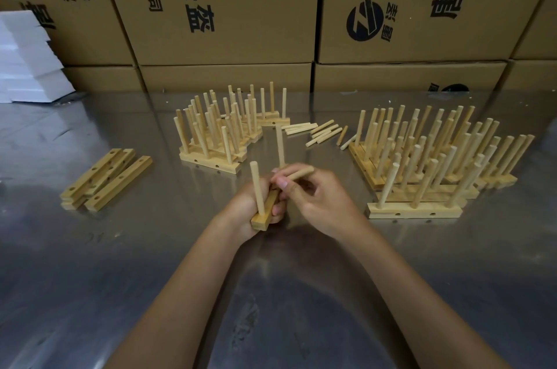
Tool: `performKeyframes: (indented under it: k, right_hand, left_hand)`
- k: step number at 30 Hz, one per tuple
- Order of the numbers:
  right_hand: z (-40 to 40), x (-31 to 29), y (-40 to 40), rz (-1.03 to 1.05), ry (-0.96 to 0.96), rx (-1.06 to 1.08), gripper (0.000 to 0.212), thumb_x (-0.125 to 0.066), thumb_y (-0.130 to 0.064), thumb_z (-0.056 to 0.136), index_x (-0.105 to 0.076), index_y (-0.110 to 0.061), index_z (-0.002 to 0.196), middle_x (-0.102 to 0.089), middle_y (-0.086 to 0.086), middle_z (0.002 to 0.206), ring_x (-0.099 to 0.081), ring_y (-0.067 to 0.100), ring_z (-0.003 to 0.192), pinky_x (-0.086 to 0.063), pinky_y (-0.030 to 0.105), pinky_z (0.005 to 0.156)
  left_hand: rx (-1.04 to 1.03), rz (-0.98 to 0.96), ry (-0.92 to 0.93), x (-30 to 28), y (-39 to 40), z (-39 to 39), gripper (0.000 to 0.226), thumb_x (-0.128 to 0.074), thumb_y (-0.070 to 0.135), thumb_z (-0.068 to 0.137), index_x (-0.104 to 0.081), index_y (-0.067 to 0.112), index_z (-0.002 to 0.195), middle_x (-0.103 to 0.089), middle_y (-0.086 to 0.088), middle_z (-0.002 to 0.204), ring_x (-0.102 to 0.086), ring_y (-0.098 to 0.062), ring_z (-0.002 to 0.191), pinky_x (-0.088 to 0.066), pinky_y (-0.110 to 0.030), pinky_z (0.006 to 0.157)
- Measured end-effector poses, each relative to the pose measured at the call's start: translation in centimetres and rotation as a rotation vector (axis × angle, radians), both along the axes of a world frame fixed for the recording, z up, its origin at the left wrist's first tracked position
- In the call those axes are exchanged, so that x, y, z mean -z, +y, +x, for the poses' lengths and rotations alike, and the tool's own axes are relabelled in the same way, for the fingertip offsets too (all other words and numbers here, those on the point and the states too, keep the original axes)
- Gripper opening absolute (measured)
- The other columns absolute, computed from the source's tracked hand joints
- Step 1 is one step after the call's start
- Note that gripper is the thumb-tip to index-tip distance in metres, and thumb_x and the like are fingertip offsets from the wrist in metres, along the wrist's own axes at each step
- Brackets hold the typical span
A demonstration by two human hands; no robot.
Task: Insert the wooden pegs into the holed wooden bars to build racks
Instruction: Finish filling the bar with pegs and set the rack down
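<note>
My left hand (245, 212) grips a holed wooden bar (263, 213) above the metal table. Two pegs stand upright in that bar: a near peg (256, 187) and a far peg (280, 145). My right hand (319, 200) pinches a third peg (300, 173), held nearly level just over the bar's middle, between the two standing pegs. Loose pegs (321, 130) lie in a scatter farther back on the table. Several empty holed bars (105, 178) lie stacked at the left.
A group of finished racks (217, 130) stands behind the hands at centre left. A larger group of finished racks (434, 163) stands at the right. Cardboard boxes (229, 7) wall off the back of the steel table (120, 278). White foam blocks (27, 61) sit far left.
</note>
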State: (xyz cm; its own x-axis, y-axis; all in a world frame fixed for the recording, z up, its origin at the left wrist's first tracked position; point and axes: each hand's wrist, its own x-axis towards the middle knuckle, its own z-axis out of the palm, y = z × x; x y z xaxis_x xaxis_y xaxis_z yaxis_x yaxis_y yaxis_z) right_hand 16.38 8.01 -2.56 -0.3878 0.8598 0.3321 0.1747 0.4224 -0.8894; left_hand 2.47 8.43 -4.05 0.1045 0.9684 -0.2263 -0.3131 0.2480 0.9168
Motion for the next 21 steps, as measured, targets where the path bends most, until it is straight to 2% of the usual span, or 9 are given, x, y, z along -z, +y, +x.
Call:
performKeyframes:
  k: [2, 4, 6, 8, 12, 14, 16, 19, 21]
  right_hand:
    - [-0.4, 0.3, 0.1, 0.031, -0.003, 0.087, 0.013, -0.059, -0.016, 0.098, -0.07, -0.011, 0.099, -0.071, 0.006, 0.088, -0.067, 0.013, 0.077, -0.058, 0.038, 0.078]
    - [-0.4, 0.4, 0.3, 0.052, -0.026, 0.133, 0.012, -0.058, -0.021, 0.098, -0.07, -0.017, 0.097, -0.07, 0.003, 0.079, -0.068, 0.013, 0.07, -0.058, 0.043, 0.072]
    - [-0.4, 0.5, 0.5, 0.053, -0.036, 0.134, 0.012, -0.058, -0.022, 0.098, -0.068, -0.02, 0.094, -0.068, -0.005, 0.071, -0.067, 0.009, 0.065, -0.058, 0.037, 0.068]
    - [-0.5, 0.4, 0.5, 0.078, -0.071, 0.137, 0.012, -0.058, -0.022, 0.098, -0.068, -0.02, 0.092, -0.065, -0.012, 0.064, -0.067, 0.005, 0.062, -0.055, 0.023, 0.06]
    - [-0.9, -0.1, 0.3, 0.159, -0.155, 0.155, 0.011, -0.058, -0.019, 0.098, -0.067, -0.015, 0.093, -0.06, -0.014, 0.06, -0.061, -0.006, 0.051, -0.041, 0.007, 0.044]
    - [-1.1, -0.4, 0.3, 0.182, -0.205, 0.174, 0.012, -0.058, -0.021, 0.098, -0.066, -0.014, 0.093, -0.061, -0.013, 0.065, -0.062, -0.004, 0.053, -0.043, 0.009, 0.044]
    - [-1.3, -0.5, 0.3, 0.179, -0.245, 0.194, 0.013, -0.058, -0.025, 0.097, -0.066, -0.016, 0.094, -0.064, -0.007, 0.071, -0.065, 0.002, 0.058, -0.051, 0.014, 0.05]
    - [-1.3, -0.4, 0.2, 0.146, -0.229, 0.194, 0.012, -0.06, -0.024, 0.096, -0.066, -0.014, 0.095, -0.067, -0.001, 0.077, -0.068, 0.006, 0.062, -0.056, 0.02, 0.053]
    - [-1.2, -0.2, 0.1, 0.137, -0.203, 0.196, 0.011, -0.06, -0.022, 0.096, -0.066, -0.013, 0.096, -0.066, -0.004, 0.075, -0.067, 0.005, 0.062, -0.055, 0.018, 0.051]
  left_hand:
    - [0.004, 0.023, 0.001, -0.2, -0.2, 0.1, 0.036, -0.034, 0.025, 0.108, -0.063, 0.008, 0.096, -0.048, -0.002, 0.056, -0.04, -0.008, 0.034, -0.026, -0.015, 0.034]
    - [0.009, 0.034, -0.005, -0.5, -0.4, 0.4, 0.04, -0.032, 0.025, 0.108, -0.072, 0.017, 0.103, -0.048, -0.002, 0.059, -0.039, -0.009, 0.035, -0.025, -0.016, 0.035]
    - [0.011, 0.042, 0.001, -0.7, -0.6, 0.6, 0.042, -0.03, 0.019, 0.106, -0.072, 0.023, 0.106, -0.048, -0.002, 0.059, -0.038, -0.008, 0.036, -0.024, -0.016, 0.036]
    - [0.004, 0.044, 0.006, -0.7, -0.9, 0.7, 0.041, -0.031, 0.015, 0.105, -0.071, 0.023, 0.103, -0.048, -0.001, 0.057, -0.039, -0.008, 0.036, -0.023, -0.016, 0.037]
    - [-0.05, -0.024, 0.054, -0.9, -1.0, 0.8, 0.046, -0.034, 0.017, 0.104, -0.068, 0.013, 0.074, -0.048, -0.005, 0.058, -0.041, -0.011, 0.038, -0.028, -0.019, 0.038]
    - [-0.089, -0.073, 0.061, -1.0, -0.8, 0.8, 0.054, -0.035, 0.015, 0.104, -0.067, 0.013, 0.061, -0.048, -0.006, 0.055, -0.042, -0.013, 0.038, -0.031, -0.019, 0.037]
    - [-0.101, -0.094, 0.074, -1.0, -0.6, 0.8, 0.059, -0.033, 0.014, 0.103, -0.07, 0.016, 0.056, -0.05, -0.004, 0.051, -0.042, -0.012, 0.037, -0.031, -0.019, 0.037]
    - [-0.1, -0.104, 0.084, -1.1, -0.6, 0.9, 0.049, -0.03, 0.013, 0.102, -0.069, 0.015, 0.072, -0.052, -0.001, 0.049, -0.042, -0.011, 0.035, -0.031, -0.017, 0.035]
    - [-0.09, -0.106, 0.077, -1.0, -0.6, 0.8, 0.053, -0.031, 0.014, 0.102, -0.072, 0.016, 0.068, -0.053, -0.001, 0.049, -0.042, -0.011, 0.034, -0.031, -0.017, 0.034]
